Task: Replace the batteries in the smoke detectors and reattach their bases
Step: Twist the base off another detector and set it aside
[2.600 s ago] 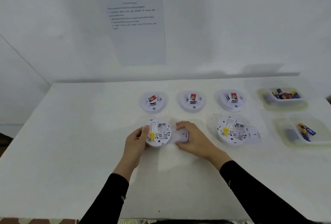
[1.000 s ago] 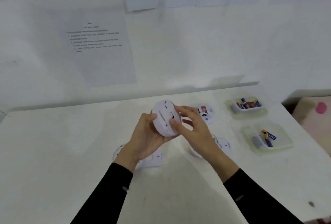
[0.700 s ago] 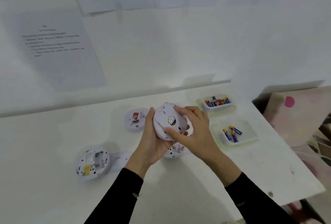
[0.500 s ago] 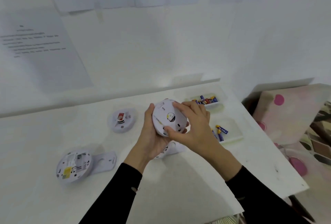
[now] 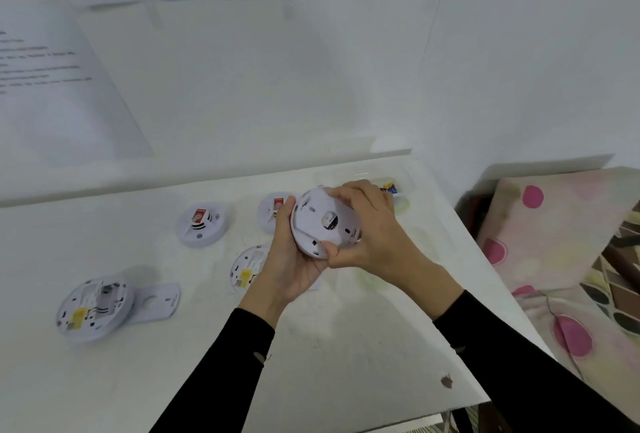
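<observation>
Both hands are holding one detector (image 5: 302, 242) up off the table (image 5: 346, 363), over its right half, tilted on edge with the base (image 5: 317, 209) lying across its back and facing me; I cannot tell whether that base is locked on. I am seeing the left hand (image 5: 291, 259) cupping the detector from behind and below, thumb curling over the left rim. The right hand (image 5: 372, 228) is gripping it from the right, fingers curling over the top edge and thumb pressing the lower edge. A small round hole is showing in the middle of the base. Just behind the left thumb a second detector (image 5: 272, 212), red-stickered, is lying dome up and partly hidden, and a third detector (image 5: 202, 223) like it is lying further left. Below them an open detector (image 5: 247, 268) with a yellow tag is peeking out from behind the left wrist. Well to the left a last detector (image 5: 93, 308) is lying back up, a loose plate (image 5: 156, 301) touching its right side. Behind the right fingers a clear tray (image 5: 403, 204) is sitting near the far corner, batteries (image 5: 389, 187) just showing. Black sleeves are covering both arms, papers (image 5: 52, 86) are hanging on the wall, and a spotted cloth (image 5: 554, 242) is lying beyond the right edge.
</observation>
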